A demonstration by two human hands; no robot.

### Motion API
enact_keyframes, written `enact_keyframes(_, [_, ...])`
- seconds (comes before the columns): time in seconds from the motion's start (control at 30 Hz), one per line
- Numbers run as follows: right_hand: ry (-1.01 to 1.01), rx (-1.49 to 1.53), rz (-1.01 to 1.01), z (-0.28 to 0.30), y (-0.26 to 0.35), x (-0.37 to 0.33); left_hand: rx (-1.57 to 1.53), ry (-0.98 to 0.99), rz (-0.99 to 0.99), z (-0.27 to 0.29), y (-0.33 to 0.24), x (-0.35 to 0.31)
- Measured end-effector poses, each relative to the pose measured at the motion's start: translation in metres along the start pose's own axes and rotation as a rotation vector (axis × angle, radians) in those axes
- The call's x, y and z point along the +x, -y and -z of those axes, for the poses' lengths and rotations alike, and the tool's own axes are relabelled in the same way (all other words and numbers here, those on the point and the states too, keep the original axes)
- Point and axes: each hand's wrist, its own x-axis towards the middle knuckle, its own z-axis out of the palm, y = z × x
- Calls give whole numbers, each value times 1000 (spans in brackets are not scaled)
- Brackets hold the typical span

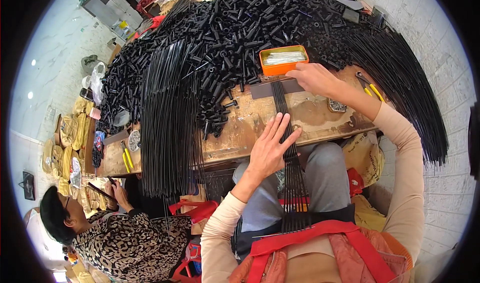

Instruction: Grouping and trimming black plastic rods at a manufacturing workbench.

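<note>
My left hand (272, 145) lies with its fingers stretched out across a narrow row of thin black rods (294, 180). The rods run from the wooden table down over my lap, and a thin light bar crosses their near ends. Their far ends rest on a dark flat strip (261, 90). Above those ends my right hand (314, 79) is closed in a pinch, with a thin light-coloured rod seeming to stick out leftward from its fingertips. Just behind that hand stands an orange rectangular box (278, 70) holding many thin whitish sticks.
A big heap of short black tubular parts (225, 30) covers the far table. Long black rods hang over its edge at left (167, 118) and right (415, 88). Yellow-handled pliers (374, 90) and a small tin (337, 105) lie right. A person (125, 238) works at left.
</note>
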Motion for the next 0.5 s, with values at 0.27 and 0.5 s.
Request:
enact_keyframes(0.27, [22,-14,45,3,-1,4,24,-1,0,0,-1,2])
enact_keyframes(0.5, [12,6,56,1,0,8,-49,-22,35,1,-2,2])
